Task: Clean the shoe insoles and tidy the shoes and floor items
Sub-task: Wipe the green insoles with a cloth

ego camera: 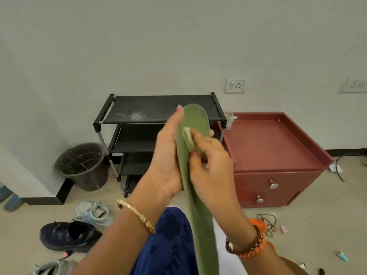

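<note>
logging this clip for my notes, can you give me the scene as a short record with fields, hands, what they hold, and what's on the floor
left hand: left hand holds the green insole upright from behind
right hand: right hand pinches a small folded cloth against the insole's face
shoe rack: black shoe rack at the wall, top shelf dusty
left of rack: dark bucket
right of rack: red-brown cabinet with two knobs
floor, left: dark sneaker, light blue sneaker
floor, right: loose brown laces
</note>
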